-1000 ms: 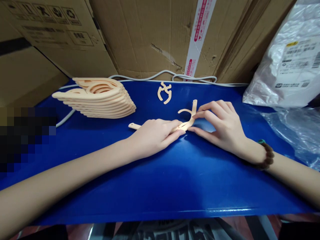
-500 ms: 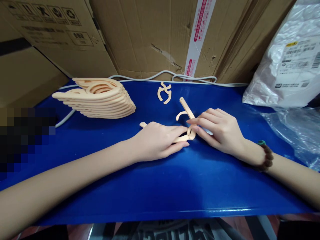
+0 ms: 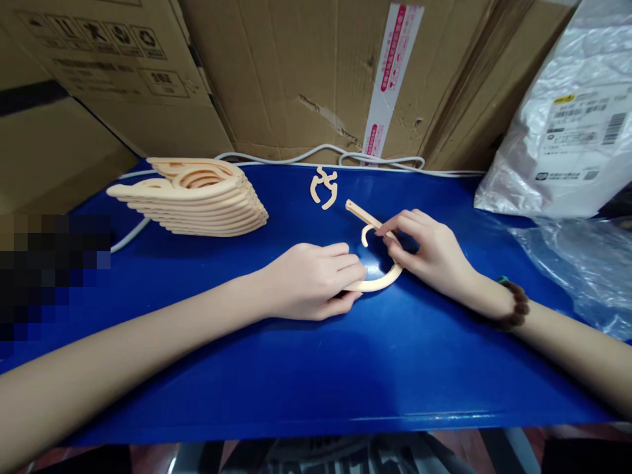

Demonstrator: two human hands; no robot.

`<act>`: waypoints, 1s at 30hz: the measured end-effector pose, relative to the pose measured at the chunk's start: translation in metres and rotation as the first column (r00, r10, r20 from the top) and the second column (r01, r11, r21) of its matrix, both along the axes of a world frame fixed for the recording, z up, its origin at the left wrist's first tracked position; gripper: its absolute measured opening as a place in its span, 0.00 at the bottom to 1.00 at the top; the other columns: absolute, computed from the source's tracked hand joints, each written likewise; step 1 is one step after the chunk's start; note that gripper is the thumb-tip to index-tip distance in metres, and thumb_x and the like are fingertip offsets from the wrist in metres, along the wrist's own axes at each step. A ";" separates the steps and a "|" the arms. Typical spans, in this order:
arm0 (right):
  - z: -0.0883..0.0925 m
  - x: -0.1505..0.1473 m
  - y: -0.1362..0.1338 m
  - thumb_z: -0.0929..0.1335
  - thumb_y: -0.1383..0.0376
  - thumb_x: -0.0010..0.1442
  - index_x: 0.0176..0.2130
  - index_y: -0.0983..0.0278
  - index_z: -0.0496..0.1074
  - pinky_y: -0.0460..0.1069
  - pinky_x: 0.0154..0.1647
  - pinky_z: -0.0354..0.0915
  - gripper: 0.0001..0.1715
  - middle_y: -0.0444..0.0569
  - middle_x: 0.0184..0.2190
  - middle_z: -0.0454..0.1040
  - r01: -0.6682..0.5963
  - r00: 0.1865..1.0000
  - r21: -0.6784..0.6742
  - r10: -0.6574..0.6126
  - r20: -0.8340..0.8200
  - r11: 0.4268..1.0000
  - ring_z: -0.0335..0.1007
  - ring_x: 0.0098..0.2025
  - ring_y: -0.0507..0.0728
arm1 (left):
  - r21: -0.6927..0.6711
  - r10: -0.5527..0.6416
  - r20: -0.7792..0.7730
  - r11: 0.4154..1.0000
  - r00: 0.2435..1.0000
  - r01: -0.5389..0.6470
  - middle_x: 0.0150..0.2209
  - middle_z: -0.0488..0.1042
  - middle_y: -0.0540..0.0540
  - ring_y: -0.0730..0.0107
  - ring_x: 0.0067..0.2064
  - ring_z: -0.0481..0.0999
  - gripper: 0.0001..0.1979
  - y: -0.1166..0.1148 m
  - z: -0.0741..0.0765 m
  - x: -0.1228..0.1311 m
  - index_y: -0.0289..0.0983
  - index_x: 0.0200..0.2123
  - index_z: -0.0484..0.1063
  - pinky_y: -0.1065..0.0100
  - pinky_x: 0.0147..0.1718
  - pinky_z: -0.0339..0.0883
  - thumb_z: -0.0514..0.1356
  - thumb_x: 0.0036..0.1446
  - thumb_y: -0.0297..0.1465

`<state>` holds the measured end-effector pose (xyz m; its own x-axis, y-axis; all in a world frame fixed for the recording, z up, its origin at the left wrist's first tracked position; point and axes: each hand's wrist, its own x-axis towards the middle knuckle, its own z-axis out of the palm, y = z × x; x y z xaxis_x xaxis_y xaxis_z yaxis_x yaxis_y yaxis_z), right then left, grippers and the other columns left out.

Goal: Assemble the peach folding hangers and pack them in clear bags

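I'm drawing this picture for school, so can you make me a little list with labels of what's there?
Left hand: grips one end of the peach hanger
Right hand: pinches the hanger's other side
Surface: blue table
Left of the hands: stack of hangers
Behind the hands: small clip, white cable
Back: cardboard boxes
Right: plastic bag

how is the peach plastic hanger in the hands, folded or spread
Spread: the peach plastic hanger shows its straight arm angled away from its curved part, between left hand and right hand.
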<state>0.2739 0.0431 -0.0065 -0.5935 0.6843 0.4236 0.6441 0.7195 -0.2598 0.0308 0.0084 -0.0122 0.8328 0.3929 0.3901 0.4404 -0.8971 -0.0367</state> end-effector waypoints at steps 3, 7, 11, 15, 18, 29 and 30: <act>-0.002 0.001 0.003 0.63 0.69 0.66 0.42 0.63 0.73 0.53 0.42 0.65 0.09 0.50 0.40 0.77 -0.068 0.997 0.009 0.068 0.034 0.998 0.69 0.39 0.58 | 0.052 0.031 0.024 0.998 0.999 -0.032 0.31 0.76 0.50 0.68 0.34 0.73 0.12 0.001 -0.002 0.000 0.37 0.34 0.73 0.66 0.27 0.60 0.54 0.68 0.34; -0.003 0.003 0.004 0.61 0.70 0.68 0.43 0.63 0.75 0.55 0.44 0.67 0.13 0.52 0.44 0.79 -0.092 0.995 0.038 0.090 0.052 0.995 0.70 0.42 0.59 | 0.055 0.089 0.041 0.994 0.995 -0.092 0.32 0.76 0.49 0.69 0.35 0.73 0.13 0.002 -0.003 0.001 0.36 0.35 0.73 0.67 0.29 0.60 0.52 0.69 0.34; -0.005 0.005 0.006 0.60 0.70 0.69 0.45 0.63 0.76 0.57 0.45 0.68 0.16 0.53 0.49 0.79 -0.071 0.996 0.026 0.069 0.055 0.997 0.70 0.44 0.60 | -0.018 0.180 0.025 0.984 0.983 -0.180 0.35 0.76 0.48 0.67 0.38 0.73 0.14 0.003 -0.004 0.001 0.36 0.39 0.74 0.67 0.32 0.62 0.51 0.70 0.35; -0.007 0.005 0.010 0.60 0.69 0.69 0.42 0.63 0.74 0.57 0.47 0.67 0.14 0.53 0.45 0.78 -0.035 0.999 -0.009 0.035 0.009 0.999 0.71 0.45 0.60 | 0.006 0.232 0.000 0.973 0.973 -0.232 0.38 0.76 0.45 0.64 0.43 0.72 0.15 0.005 -0.003 0.002 0.36 0.41 0.75 0.67 0.35 0.64 0.49 0.71 0.35; -0.007 0.004 0.012 0.61 0.69 0.68 0.42 0.63 0.73 0.56 0.46 0.66 0.12 0.53 0.43 0.77 -0.011 1.000 -0.034 0.011 -0.011 0.999 0.71 0.44 0.60 | 0.024 0.221 -0.008 0.975 0.975 -0.220 0.40 0.76 0.43 0.63 0.45 0.72 0.15 0.005 -0.002 0.002 0.36 0.41 0.75 0.67 0.38 0.65 0.50 0.71 0.34; -0.008 0.003 0.012 0.64 0.69 0.66 0.42 0.62 0.72 0.52 0.40 0.62 0.08 0.50 0.36 0.77 0.051 0.999 -0.040 -0.051 -0.003 0.998 0.68 0.39 0.59 | -0.011 0.219 0.002 0.976 0.976 -0.219 0.43 0.75 0.43 0.62 0.44 0.71 0.15 0.006 -0.004 0.001 0.35 0.45 0.75 0.65 0.42 0.66 0.49 0.71 0.33; -0.007 0.002 0.011 0.64 0.69 0.66 0.42 0.62 0.72 0.52 0.39 0.62 0.08 0.50 0.36 0.77 0.053 0.999 -0.040 -0.053 -0.003 0.998 0.68 0.39 0.59 | -0.023 0.219 0.003 0.976 0.976 -0.219 0.42 0.75 0.43 0.62 0.44 0.71 0.15 0.006 -0.004 0.001 0.35 0.45 0.75 0.65 0.42 0.66 0.49 0.71 0.33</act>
